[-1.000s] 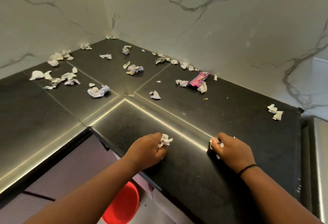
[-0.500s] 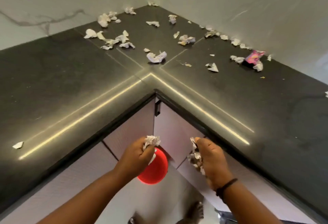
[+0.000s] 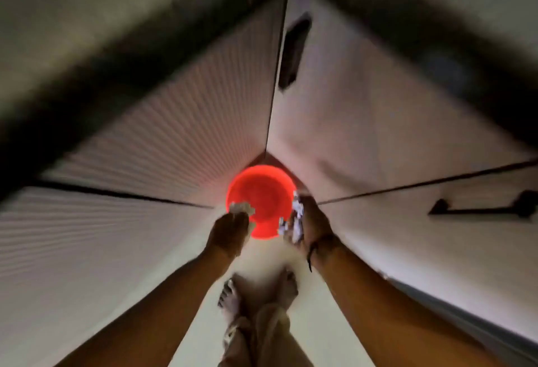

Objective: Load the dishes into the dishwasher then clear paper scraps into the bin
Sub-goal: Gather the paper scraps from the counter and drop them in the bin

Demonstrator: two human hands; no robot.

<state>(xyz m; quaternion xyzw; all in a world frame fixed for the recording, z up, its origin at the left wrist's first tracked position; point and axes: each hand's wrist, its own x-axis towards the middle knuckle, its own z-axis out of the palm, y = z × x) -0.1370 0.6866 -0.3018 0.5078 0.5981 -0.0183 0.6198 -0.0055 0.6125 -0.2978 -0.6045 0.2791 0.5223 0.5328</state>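
Note:
A round red bin (image 3: 263, 192) stands on the pale floor in the corner where two cabinet fronts meet. My left hand (image 3: 230, 230) hovers at the bin's left rim and grips a wad of white paper scraps (image 3: 241, 208). My right hand (image 3: 313, 221), with a dark band on its wrist, is at the bin's right rim and grips more crumpled paper scraps (image 3: 294, 221). The whole view is motion-blurred. The worktop with the other scraps is out of sight.
The dark worktop edge (image 3: 122, 66) runs overhead on both sides. Ribbed cabinet doors (image 3: 174, 139) are on the left, smooth doors with a dark bar handle (image 3: 480, 209) on the right. My bare feet (image 3: 256, 294) stand just before the bin.
My view has swung down from the worktop to the floor. Both hands, still gripping paper, have dropped from counter-edge height to the rim of the red bin.

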